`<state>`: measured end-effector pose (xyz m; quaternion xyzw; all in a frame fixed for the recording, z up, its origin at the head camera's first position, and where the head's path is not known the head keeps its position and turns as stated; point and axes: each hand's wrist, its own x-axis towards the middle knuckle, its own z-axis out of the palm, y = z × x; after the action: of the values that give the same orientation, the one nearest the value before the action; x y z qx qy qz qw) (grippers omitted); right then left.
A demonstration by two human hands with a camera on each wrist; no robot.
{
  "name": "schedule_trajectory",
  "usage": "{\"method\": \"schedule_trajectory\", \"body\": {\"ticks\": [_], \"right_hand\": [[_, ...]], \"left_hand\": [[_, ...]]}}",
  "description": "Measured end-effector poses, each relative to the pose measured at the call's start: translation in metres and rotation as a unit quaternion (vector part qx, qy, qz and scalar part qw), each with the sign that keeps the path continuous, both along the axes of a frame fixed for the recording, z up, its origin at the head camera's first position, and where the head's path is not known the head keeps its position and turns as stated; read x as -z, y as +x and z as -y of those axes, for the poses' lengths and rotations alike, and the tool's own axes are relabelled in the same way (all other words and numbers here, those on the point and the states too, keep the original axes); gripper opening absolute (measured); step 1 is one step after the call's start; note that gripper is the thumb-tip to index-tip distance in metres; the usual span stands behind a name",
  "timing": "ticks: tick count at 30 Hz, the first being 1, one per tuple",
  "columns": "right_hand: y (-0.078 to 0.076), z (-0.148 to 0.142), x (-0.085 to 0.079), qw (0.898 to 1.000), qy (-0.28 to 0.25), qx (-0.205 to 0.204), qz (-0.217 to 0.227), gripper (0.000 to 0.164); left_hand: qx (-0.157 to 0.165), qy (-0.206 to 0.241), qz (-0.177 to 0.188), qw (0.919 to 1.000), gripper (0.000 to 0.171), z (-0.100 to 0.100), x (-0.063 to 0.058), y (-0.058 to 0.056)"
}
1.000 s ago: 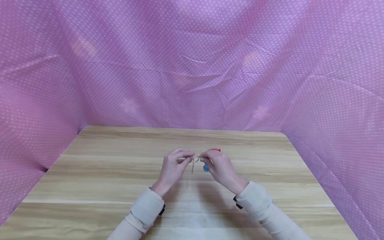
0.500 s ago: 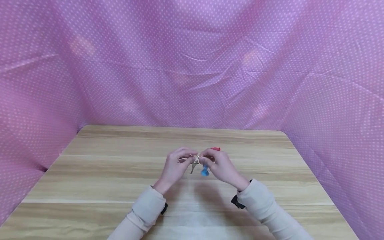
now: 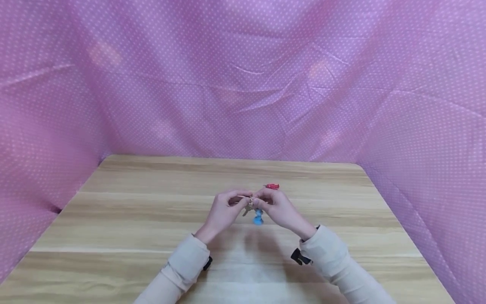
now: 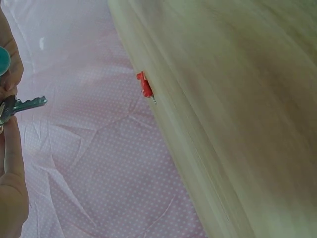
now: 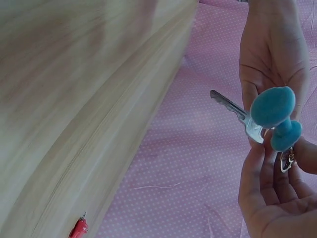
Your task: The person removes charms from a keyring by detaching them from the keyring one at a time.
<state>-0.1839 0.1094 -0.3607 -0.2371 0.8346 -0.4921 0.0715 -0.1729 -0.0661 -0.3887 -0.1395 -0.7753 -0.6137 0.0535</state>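
Observation:
In the head view my left hand point(image 3: 224, 210) and right hand point(image 3: 281, 211) meet fingertip to fingertip above the table. The left fingers pinch a key ring point(image 3: 250, 202), from which a silver key point(image 5: 230, 106) sticks out. My right thumb and fingers pinch a keychain by its metal end; its blue charm point(image 3: 258, 218), with two rounded ends, hangs below the fingers. A small gold-coloured clasp point(image 5: 286, 161) shows by the right thumb in the right wrist view. Fingertips hide most of the ring, so whether it joins the clasp is unclear.
A small red item point(image 3: 272, 186) with a thin metal end lies on the wood-grain table point(image 3: 152, 181) beyond the right hand. Pink dotted cloth point(image 3: 228, 105) surrounds the table's back and sides.
The hands have drawn closer, the left shifting slightly right. The ring's gap has closed from view, the key has tilted, and the blue charm hangs lower and more visibly.

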Motion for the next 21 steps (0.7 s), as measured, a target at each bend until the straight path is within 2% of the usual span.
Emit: {"method": "schedule_trajectory", "body": {"ticks": [9, 21], "right_hand": [[-0.0007, 0.0017, -0.0022, 0.999, -0.021, 0.023, 0.013, 0.015], [0.0004, 0.0026, 0.0022, 0.999, -0.033, 0.042, 0.003, 0.014]], "left_hand": [[0.045, 0.040, 0.005, 0.9982, 0.031, 0.0024, -0.0031, 0.0022], [0.063, 0.027, -0.036, 0.9970, 0.029, -0.0003, 0.0012, 0.0010]]}}
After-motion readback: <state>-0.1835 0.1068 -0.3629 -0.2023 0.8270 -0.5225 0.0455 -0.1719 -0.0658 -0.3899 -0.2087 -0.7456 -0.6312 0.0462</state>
